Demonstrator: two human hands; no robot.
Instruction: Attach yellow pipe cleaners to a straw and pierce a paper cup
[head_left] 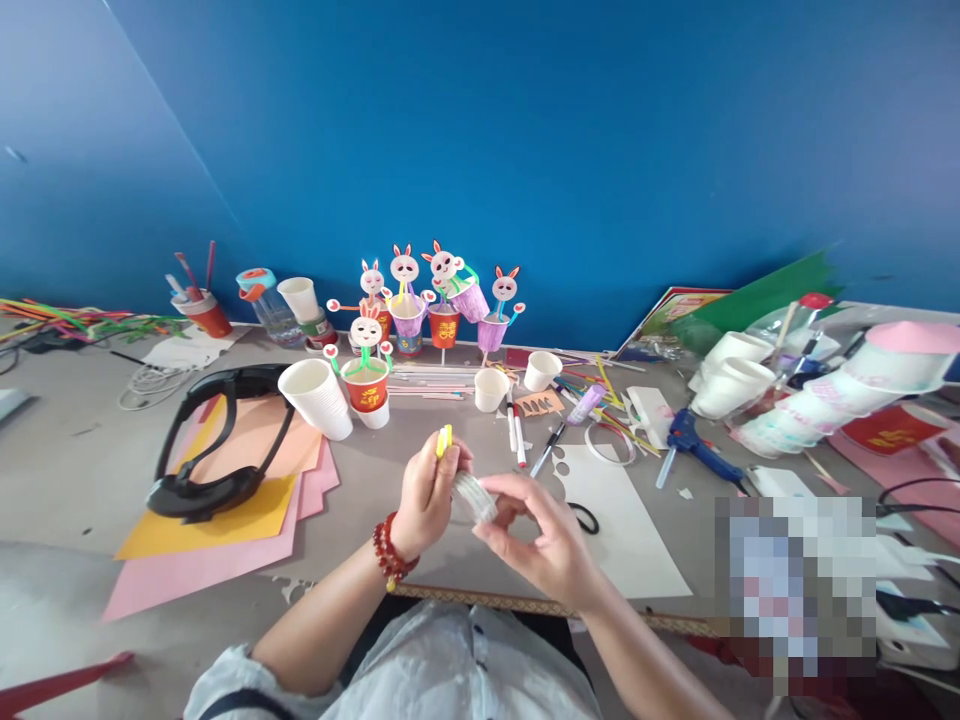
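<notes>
The person's left hand grasps a small, bright yellow piece that pokes up above the thumb and curled fingers; its exact make is too small to tell. The right hand pinches a translucent, whitish ring-shaped roll, apparently tape, between thumb and fingertips. The roll sits between the two hands, its left side against or just beside the left hand, above the near part of the grey tabletop. A bracelet of reddish-brown round beads circles the left wrist.

Beyond the right hand, a flat white paper sheet with cut-outs along its edge lies on the tabletop, and a black loop-shaped handle shows on it. Farther back lie a slim black-and-clear pen and a wide white ring, with a blue glue gun to the right.

Beyond the left hand, a red paper cup with gold print carries a white rabbit-face cutout on green stems. A leaning stack of white paper cups stands just left of it.
</notes>
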